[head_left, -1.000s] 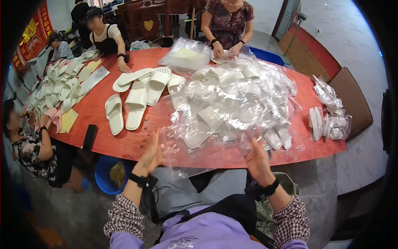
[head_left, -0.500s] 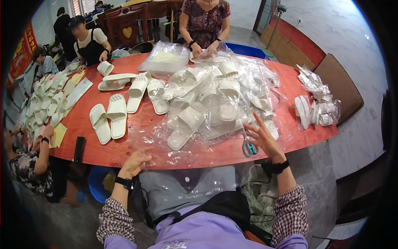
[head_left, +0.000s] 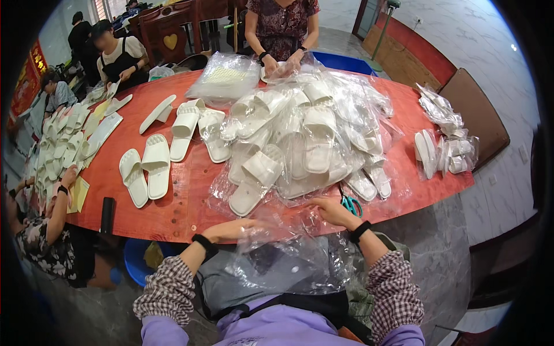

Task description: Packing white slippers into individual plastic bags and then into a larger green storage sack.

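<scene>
At six o'clock of the red table (head_left: 184,207), over my lap, a clear plastic bag (head_left: 291,262) sags beneath my left hand (head_left: 228,229) and right hand (head_left: 334,213), which are apart with fingers at its film, though I cannot tell whether either pinches it. Thin film, I judge, wants light fingertips on its edges and slow, even tension, kept off the teal scissors (head_left: 351,204) beside my right hand at five o'clock. Farther off, white slippers (head_left: 319,138), many in plastic, heap mid-table, a bare pair (head_left: 156,173) lies at nine, and a co-worker's hands (head_left: 295,59) work at twelve.
</scene>
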A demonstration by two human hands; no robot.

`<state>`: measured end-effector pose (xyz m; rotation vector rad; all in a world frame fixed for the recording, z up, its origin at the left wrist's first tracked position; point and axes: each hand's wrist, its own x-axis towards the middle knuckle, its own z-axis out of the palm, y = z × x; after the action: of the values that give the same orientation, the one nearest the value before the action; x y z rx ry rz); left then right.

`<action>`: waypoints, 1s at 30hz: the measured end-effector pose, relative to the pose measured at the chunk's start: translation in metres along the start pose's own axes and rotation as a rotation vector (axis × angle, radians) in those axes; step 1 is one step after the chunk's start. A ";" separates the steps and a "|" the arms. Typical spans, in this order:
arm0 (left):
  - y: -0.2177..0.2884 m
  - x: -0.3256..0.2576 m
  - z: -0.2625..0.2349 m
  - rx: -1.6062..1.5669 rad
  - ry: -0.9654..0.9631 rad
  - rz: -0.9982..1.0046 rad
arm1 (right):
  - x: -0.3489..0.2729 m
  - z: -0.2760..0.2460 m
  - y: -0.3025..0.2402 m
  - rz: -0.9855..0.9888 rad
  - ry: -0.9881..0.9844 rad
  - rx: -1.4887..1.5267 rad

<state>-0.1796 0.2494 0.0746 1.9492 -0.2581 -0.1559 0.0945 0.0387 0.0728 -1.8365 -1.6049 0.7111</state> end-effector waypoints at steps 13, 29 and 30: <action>-0.073 0.033 -0.084 0.002 0.585 -0.533 | 0.105 0.011 0.087 0.070 0.391 -0.094; -0.053 -0.152 -0.045 -0.273 0.955 -0.964 | 0.085 -0.007 0.006 -0.093 0.203 -0.240; -0.055 -0.159 -0.042 -0.273 0.961 -0.962 | 0.086 -0.004 0.003 -0.118 0.200 -0.282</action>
<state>-0.3174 0.3474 0.0376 1.5208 1.2661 0.1320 0.1108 0.1236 0.0726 -1.9184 -1.7304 0.2486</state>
